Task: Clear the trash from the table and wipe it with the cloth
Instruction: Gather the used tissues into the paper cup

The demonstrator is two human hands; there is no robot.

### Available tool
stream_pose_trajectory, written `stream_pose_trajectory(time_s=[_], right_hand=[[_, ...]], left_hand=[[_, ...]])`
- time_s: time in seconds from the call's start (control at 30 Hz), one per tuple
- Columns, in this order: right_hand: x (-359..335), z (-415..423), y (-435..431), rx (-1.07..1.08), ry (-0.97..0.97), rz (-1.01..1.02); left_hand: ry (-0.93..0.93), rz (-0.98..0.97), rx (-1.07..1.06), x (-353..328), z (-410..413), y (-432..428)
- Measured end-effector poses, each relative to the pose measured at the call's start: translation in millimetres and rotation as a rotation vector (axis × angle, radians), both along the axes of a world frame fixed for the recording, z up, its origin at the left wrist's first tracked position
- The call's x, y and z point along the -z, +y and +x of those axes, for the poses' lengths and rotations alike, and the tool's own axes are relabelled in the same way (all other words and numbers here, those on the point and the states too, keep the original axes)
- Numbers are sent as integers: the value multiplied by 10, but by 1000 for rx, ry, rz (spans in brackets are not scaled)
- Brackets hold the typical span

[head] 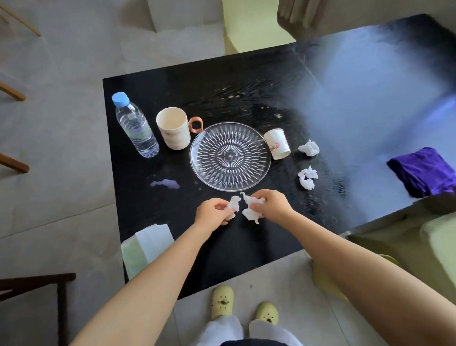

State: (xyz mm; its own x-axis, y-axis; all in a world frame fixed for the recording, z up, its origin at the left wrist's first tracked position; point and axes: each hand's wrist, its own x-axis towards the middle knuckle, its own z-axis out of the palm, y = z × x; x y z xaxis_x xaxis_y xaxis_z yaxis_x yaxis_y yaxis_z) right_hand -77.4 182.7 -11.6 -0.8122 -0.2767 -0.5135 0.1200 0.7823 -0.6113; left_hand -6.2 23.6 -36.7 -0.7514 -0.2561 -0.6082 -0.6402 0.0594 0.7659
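Observation:
Over the near part of the black table (pixel 225 251), my left hand (pixel 213 211) grips a crumpled white tissue (pixel 233 202). Close beside it, my right hand (pixel 271 206) grips another crumpled tissue (pixel 251 213). Two more tissue balls lie to the right, one (pixel 307 178) near the glass plate and one (pixel 309 147) farther back. A small paper cup (pixel 278 143) lies tipped on its side by the plate's right rim. The purple cloth (pixel 424 172) sits folded at the table's right edge. A small spill (pixel 166 184) marks the table left of the plate.
A clear glass plate (pixel 230 155) sits mid-table. Behind it to the left stand a cream mug (pixel 173 132) and a water bottle (pixel 136 126). A pale green packet (pixel 146 245) lies at the near left corner. A dark chair (pixel 30 288) and wooden legs (pixel 7 161) stand on the left.

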Motion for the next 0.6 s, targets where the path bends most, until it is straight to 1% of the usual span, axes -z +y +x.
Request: stream_pose_trajectory(time_s=[0.1, 0.2, 0.23, 0.3, 0.37, 0.4, 0.47, 0.53, 0.6], right_hand=[[-82, -44, 3, 104, -12, -53], [-195, -106, 48, 208, -87, -180], [-231, -126, 74, 225, -132, -233], [-281, -171, 126, 207, -183, -278], [-332, -219, 195, 124, -116, -203], [-356, -250, 234, 97, -36, -132], [-361, -324, 335, 86, 123, -39], [-321, -409, 456, 103, 200, 15], [-247, -510, 565, 69, 275, 75]], left_hand=[[44, 125, 16, -148, -190, 159], [80, 285, 77, -231, -341, 256], [87, 324, 93, -249, -375, 286], [86, 351, 112, -275, -445, 360], [72, 364, 117, -289, -528, 461], [62, 386, 113, -299, -572, 520], [36, 495, 89, -337, -652, 657], [9, 619, 46, -378, -738, 790], [1, 699, -11, -383, -831, 895]])
